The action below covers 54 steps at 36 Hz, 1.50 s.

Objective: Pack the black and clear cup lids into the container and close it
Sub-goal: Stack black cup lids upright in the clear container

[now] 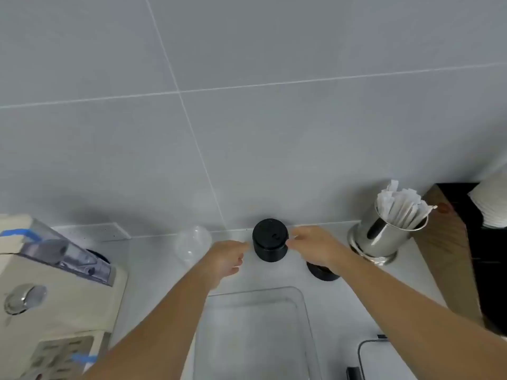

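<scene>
- The stack of black lids [270,239] stands upright on the white counter [153,259], close against the tiled wall [247,133], so we see almost no room behind it.
- Our left hand [225,259] comes at the stack from one side and our right hand [312,248] from the other; the fingertips reach its sides, loosely spread, but blur keeps us from telling whether they press it.
- In front of the fingers, toward us, the clear container [255,333] sits open, with bare counter between it and the stack.
- Beyond the left fingers, a stack of clear lids [192,244] rests near the wall, faint and hard to outline.
- Under the right wrist, a second black stack [322,271] is mostly hidden.
- Past the right hand stands a steel cup [384,237] of wrapped straws [397,207].
- A beige machine [49,297] crowds the left edge, cut off by the frame.
</scene>
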Tool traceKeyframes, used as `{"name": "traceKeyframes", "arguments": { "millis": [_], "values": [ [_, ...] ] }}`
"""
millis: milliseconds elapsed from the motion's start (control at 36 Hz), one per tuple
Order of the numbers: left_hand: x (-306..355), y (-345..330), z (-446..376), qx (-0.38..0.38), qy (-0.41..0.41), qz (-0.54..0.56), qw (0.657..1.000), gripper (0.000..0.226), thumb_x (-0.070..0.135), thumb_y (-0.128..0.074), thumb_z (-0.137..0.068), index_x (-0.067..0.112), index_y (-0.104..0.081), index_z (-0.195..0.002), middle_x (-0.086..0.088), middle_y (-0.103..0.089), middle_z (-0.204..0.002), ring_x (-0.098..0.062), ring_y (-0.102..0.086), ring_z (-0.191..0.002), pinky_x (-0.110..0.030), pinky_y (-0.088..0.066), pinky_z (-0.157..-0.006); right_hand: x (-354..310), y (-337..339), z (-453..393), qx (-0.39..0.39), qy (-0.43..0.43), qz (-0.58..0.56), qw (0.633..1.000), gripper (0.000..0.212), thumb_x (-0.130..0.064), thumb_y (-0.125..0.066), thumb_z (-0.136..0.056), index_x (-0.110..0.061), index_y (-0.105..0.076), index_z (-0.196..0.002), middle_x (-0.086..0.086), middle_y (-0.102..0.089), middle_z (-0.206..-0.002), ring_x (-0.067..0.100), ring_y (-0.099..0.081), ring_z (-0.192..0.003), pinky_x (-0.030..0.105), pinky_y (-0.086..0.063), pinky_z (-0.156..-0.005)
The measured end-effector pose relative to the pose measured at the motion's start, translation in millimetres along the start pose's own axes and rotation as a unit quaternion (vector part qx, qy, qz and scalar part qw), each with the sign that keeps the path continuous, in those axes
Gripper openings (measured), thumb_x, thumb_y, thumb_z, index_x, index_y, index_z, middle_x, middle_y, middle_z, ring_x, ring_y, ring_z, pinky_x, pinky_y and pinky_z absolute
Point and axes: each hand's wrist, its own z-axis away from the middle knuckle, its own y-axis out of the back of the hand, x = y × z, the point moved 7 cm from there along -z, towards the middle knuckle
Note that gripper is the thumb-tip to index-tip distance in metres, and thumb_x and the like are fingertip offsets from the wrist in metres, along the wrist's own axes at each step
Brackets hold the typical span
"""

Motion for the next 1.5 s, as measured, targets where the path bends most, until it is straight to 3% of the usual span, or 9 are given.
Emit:
{"name": "traceKeyframes", "arguments": {
  "millis": [111, 194, 333, 389, 472, 639, 972, 1306, 1500],
  "values": [
    [-4, -5, -19, 0.011, 0.015, 0.033, 0.999, 0.018, 0.033, -0.066, -0.087, 0.016, -0.060, -0.084, -0.005, -0.060, -0.095, -0.019, -0.061, -0.092, -0.031, -0.053, -0.089, -1, -11, -13, 0.030, -0.006, -0.068, 0.997, 0.029, -0.027, -0.052, -0.087, -0.006, -0.066, -0.101, 0.006, -0.055, -0.075, 0.017, -0.046, -0.064, 0.031, -0.038, -0.061],
    [-10, -11, -34, 0.010, 0.031, 0.062, 0.998, 0.022, 0.037, -0.069, -0.085, 0.017, -0.060, -0.083, -0.005, -0.061, -0.096, -0.019, -0.061, -0.094, -0.030, -0.053, -0.086, 4, -17, -26, 0.042, -0.029, -0.109, 0.993, 0.031, -0.029, -0.053, -0.090, -0.013, -0.066, -0.112, 0.014, -0.068, -0.103, 0.023, -0.061, -0.086, 0.037, -0.048, -0.077],
    [-11, -21, -49, 0.003, 0.040, 0.103, 0.994, 0.026, 0.041, -0.068, -0.086, 0.017, -0.061, -0.093, -0.003, -0.061, -0.102, -0.018, -0.062, -0.100, -0.032, -0.052, -0.089, 14, -22, -47, 0.054, -0.073, -0.134, 0.987, 0.056, -0.037, -0.054, -0.091, -0.017, -0.045, -0.142, 0.005, -0.053, -0.137, 0.023, -0.053, -0.117, 0.033, -0.041, -0.094],
    [-12, -26, -55, -0.001, 0.047, 0.110, 0.993, 0.035, 0.043, -0.068, -0.086, 0.016, -0.059, -0.107, -0.003, -0.061, -0.109, -0.019, -0.060, -0.107, -0.032, -0.051, -0.091, 17, -25, -54, 0.051, -0.085, -0.146, 0.984, 0.051, -0.035, -0.055, -0.091, -0.017, -0.050, -0.138, 0.004, -0.056, -0.131, 0.023, -0.056, -0.113, 0.036, -0.045, -0.098],
    [-11, -30, -58, 0.001, 0.051, 0.120, 0.991, 0.040, 0.044, -0.068, -0.087, 0.019, -0.058, -0.117, -0.003, -0.059, -0.118, -0.021, -0.058, -0.112, -0.032, -0.050, -0.092, 16, -29, -60, 0.039, -0.089, -0.176, 0.980, 0.023, -0.029, -0.054, -0.089, -0.016, -0.065, -0.105, 0.006, -0.061, -0.096, 0.021, -0.058, -0.080, 0.036, -0.048, -0.077],
    [-14, -35, -67, -0.001, 0.059, 0.147, 0.987, 0.044, 0.043, -0.067, -0.087, 0.012, -0.064, -0.119, -0.007, -0.065, -0.117, -0.022, -0.062, -0.108, -0.032, -0.052, -0.090, 18, -40, -70, 0.018, -0.112, -0.245, 0.963, 0.013, -0.027, -0.054, -0.090, -0.029, -0.062, -0.080, -0.004, -0.066, -0.094, 0.014, -0.060, -0.084, 0.036, -0.050, -0.084],
    [-13, -39, -64, -0.010, 0.055, 0.195, 0.979, 0.012, 0.033, -0.066, -0.089, 0.021, -0.065, -0.091, -0.001, -0.068, -0.103, -0.017, -0.065, -0.096, -0.033, -0.050, -0.091, 20, -44, -70, 0.019, -0.128, -0.275, 0.953, 0.014, -0.029, -0.053, -0.089, -0.032, -0.065, -0.094, -0.004, -0.066, -0.099, 0.015, -0.059, -0.088, 0.033, -0.049, -0.075],
    [-9, -30, -51, -0.012, 0.041, 0.174, 0.984, 0.027, 0.039, -0.065, -0.089, 0.018, -0.066, -0.106, -0.002, -0.068, -0.106, -0.019, -0.062, -0.098, -0.035, -0.047, -0.094, 18, -44, -60, 0.017, -0.132, -0.372, 0.918, 0.023, -0.022, -0.063, -0.087, -0.020, -0.067, -0.109, 0.001, -0.069, -0.109, 0.016, -0.064, -0.093, 0.027, -0.047, -0.064],
    [-4, -19, -24, -0.020, 0.002, 0.193, 0.981, 0.033, 0.041, -0.066, -0.088, 0.020, -0.068, -0.114, 0.001, -0.069, -0.110, -0.019, -0.067, -0.101, -0.040, -0.048, -0.102, 6, -37, -38, 0.007, -0.116, -0.352, 0.929, 0.033, -0.032, -0.066, -0.081, -0.025, -0.064, -0.113, -0.002, -0.064, -0.117, 0.021, -0.058, -0.112, 0.041, -0.049, -0.088]
  ]
}}
